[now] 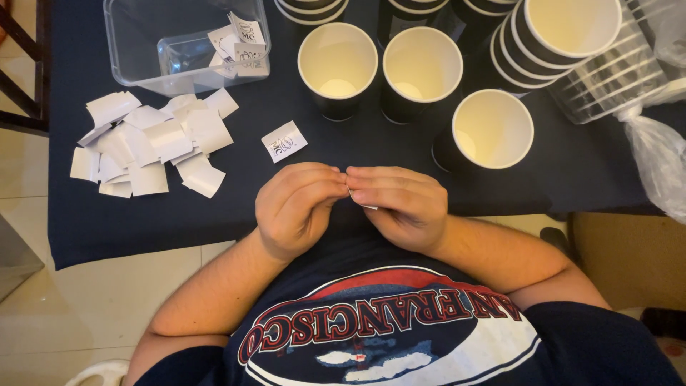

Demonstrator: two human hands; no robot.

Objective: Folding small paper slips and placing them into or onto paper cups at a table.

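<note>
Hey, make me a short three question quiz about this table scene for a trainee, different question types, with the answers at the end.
1. True or false: the left hand and right hand pinch a small white slip between them.
2. Multiple choice: the pile of white paper slips lies A) inside a cup, B) on the dark tablecloth left of the hands, C) on the floor.
3. Fill in: the three open paper cups nearest the hands stand ____ .

Key: 1 true; 2 B; 3 upright.
</note>
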